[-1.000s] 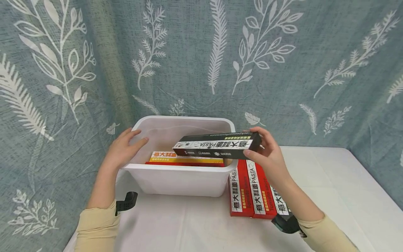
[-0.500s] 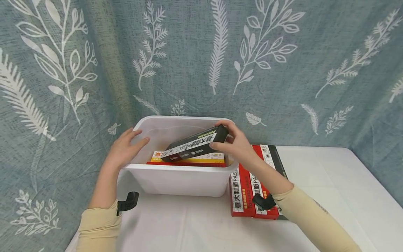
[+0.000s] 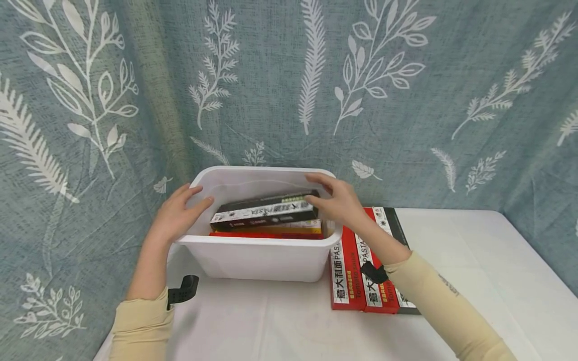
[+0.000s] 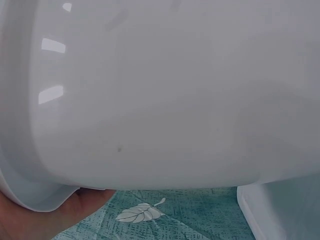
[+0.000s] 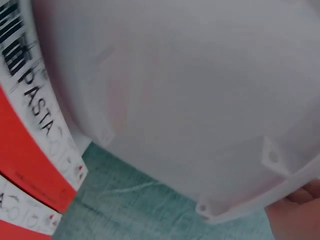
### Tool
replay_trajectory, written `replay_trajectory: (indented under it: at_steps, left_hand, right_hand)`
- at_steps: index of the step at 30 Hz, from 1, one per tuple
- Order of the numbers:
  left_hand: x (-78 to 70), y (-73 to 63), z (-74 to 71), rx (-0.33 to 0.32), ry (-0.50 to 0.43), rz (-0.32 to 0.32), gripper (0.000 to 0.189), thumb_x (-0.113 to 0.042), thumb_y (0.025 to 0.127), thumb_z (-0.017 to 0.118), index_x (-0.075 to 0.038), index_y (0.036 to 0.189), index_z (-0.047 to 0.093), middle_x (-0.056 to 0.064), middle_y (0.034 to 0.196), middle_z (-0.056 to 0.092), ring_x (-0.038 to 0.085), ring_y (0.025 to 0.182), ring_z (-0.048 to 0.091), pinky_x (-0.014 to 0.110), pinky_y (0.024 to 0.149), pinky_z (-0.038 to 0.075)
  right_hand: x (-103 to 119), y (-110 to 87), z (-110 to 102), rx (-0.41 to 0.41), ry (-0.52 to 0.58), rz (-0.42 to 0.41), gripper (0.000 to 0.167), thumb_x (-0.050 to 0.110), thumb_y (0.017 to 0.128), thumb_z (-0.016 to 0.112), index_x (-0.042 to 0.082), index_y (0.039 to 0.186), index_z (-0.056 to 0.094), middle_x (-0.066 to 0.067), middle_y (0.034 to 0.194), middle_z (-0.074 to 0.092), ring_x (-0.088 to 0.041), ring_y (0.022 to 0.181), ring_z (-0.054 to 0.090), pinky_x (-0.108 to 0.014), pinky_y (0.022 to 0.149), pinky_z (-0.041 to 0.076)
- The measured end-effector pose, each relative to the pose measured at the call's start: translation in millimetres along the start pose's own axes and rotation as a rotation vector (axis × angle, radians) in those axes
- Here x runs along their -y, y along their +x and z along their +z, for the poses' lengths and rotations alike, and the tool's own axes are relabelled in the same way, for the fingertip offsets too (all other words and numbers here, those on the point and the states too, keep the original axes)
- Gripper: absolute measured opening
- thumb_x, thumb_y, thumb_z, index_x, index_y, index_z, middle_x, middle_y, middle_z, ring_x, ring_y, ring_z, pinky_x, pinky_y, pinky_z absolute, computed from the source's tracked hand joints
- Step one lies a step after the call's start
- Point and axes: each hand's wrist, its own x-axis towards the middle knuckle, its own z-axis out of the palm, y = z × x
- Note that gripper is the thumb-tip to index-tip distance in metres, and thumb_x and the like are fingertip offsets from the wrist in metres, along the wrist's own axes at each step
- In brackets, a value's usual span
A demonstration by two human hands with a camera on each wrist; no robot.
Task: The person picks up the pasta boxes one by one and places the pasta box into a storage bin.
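A black pasta box [image 3: 264,210] lies tilted inside the white plastic bin [image 3: 253,258], its right end higher than its left. It overlaps a yellow and red pasta box [image 3: 289,228] lower in the bin. My right hand [image 3: 336,200] is over the bin's right rim, thumb and fingers spread apart near the black box's raised end. At the left rim rests my left hand [image 3: 180,213], thumb and forefinger extended over the inside. The left wrist view shows the bin's outer wall [image 4: 160,100] with part of that hand [image 4: 30,220] at the rim.
Right of the bin, red tomato-sauce pasta boxes [image 3: 347,281] lie side by side on the white tablecloth [image 3: 271,321], with a black-edged box [image 3: 397,230] beside them. My right forearm passes above them. A patterned blue-green curtain [image 3: 271,100] hangs behind the bin.
The black pasta box has gone left and down into the bin, and my right hand has let go of it. That hand moved left to the bin's rim. My left hand has stayed put.
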Motion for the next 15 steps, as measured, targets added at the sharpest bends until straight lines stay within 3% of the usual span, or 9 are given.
replay_trajectory:
  at_steps: [5, 9, 15]
  left_hand:
    - [-1.1, -0.5, -0.1, -0.001, -0.002, -0.003, 0.077, -0.055, 0.099, 0.043, 0.000, 0.152, 0.030, 0.026, 0.160, 0.006, 0.054, 0.141, 0.009, 0.072, 0.104, 0.017]
    - [-0.8, -0.2, -0.5, 0.000, 0.002, -0.003, 0.077, -0.056, 0.099, 0.043, 0.000, 0.152, 0.030, 0.026, 0.160, 0.006, 0.054, 0.141, 0.009, 0.072, 0.104, 0.018]
    - [-0.4, 0.4, -0.2, -0.003, 0.006, 0.003, 0.077, -0.056, 0.099, 0.043, 0.000, 0.151, 0.031, 0.026, 0.159, 0.007, 0.054, 0.141, 0.009, 0.072, 0.104, 0.017]
  right_hand:
    - [-5, -9.0, -7, -0.108, 0.070, -0.023, 0.046, 0.010, 0.089, 0.072, 0.007, 0.133, 0.060, -0.009, 0.132, 0.061, -0.021, 0.124, 0.054, -0.032, 0.103, 0.044]
    - [-9, -19.3, -16, -0.146, 0.162, 0.009, 0.046, 0.012, 0.089, 0.073, 0.008, 0.133, 0.059, -0.010, 0.133, 0.059, -0.021, 0.123, 0.053, -0.028, 0.100, 0.046]
    - [-17, -39.3, -31, -0.171, 0.223, 0.073, 0.050, 0.018, 0.091, 0.072, 0.011, 0.137, 0.055, -0.006, 0.137, 0.055, -0.021, 0.124, 0.052, -0.040, 0.101, 0.045]
